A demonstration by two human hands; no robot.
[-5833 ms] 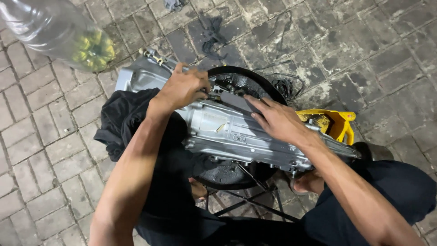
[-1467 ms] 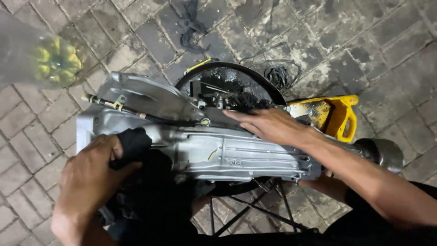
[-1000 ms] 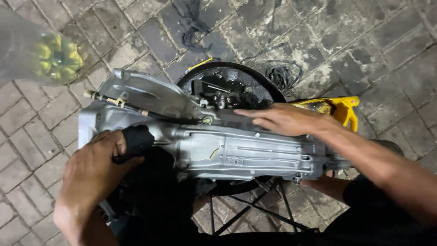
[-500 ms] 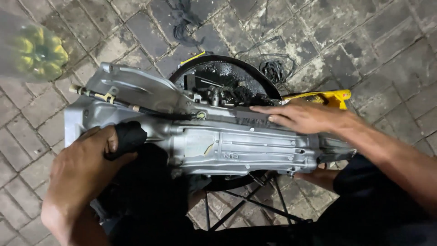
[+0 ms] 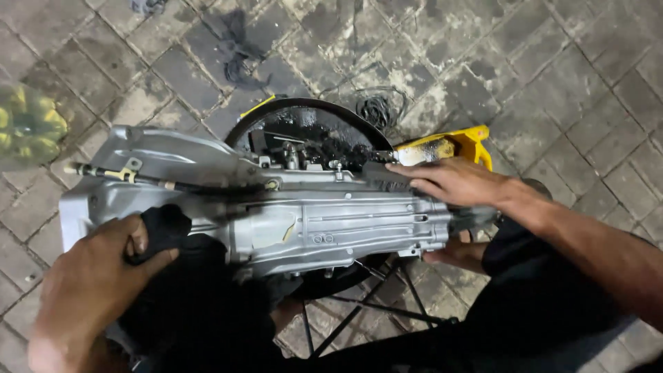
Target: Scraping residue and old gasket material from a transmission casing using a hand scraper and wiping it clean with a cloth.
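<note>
**Hands on a gearbox over a black pan**

Fingers [image 5: 141, 238] of the left hand [image 5: 90, 290] curl around a black rag [image 5: 162, 228], pinching it against the near left end of the silver gearbox [image 5: 311, 224]. Right hand [image 5: 452, 181] lies flat on the casing's far right end, fingers stretched out and close together. Gearbox lies crosswise over a round black pan [image 5: 311, 124] on a wire stand [image 5: 366, 311]. A yellow tool [image 5: 456, 145] sits behind, on wet pavers [image 5: 552, 62].

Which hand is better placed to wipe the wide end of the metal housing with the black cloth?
The left hand. It already grips the black cloth against the wide end of the silver housing. The right hand lies flat on the narrow end, away from the cloth.
</note>
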